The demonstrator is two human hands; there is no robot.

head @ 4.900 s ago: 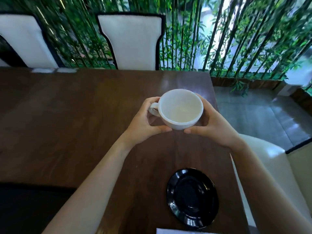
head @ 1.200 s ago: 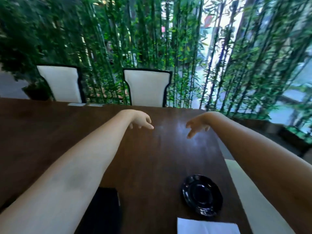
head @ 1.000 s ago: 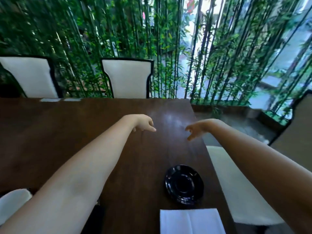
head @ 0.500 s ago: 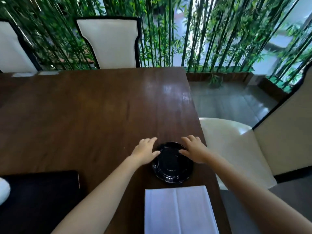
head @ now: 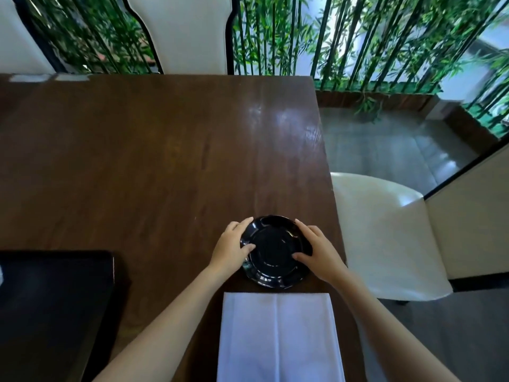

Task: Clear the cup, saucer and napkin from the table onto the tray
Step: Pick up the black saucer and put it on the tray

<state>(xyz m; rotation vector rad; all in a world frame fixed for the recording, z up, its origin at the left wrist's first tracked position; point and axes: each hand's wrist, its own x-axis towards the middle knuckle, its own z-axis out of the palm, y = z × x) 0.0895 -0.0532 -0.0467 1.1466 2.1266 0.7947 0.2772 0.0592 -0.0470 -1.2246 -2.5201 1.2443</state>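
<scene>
Half a second ago our fingertips only brushed the far edge of the saucer; now our 2 hands have closed in on its sides. The left hand (head: 230, 247) cups the left rim, thumb lying on the top face, and the right hand (head: 316, 252) mirrors it on the right rim, so both grip the saucer (head: 275, 250). Whether it has left the wood yet, we cannot tell.

We judge the saucer step is in hand. Next we need a level lift and a carry left to the tray (head: 52, 304), the black slab well to the saucer's left.

The saucer is glossy black, round, with a scalloped rim and a ringed centre, empty. The napkin (head: 278, 337), white and folded flat, lies just nearer us than the saucer, on the table (head: 154, 166).
</scene>
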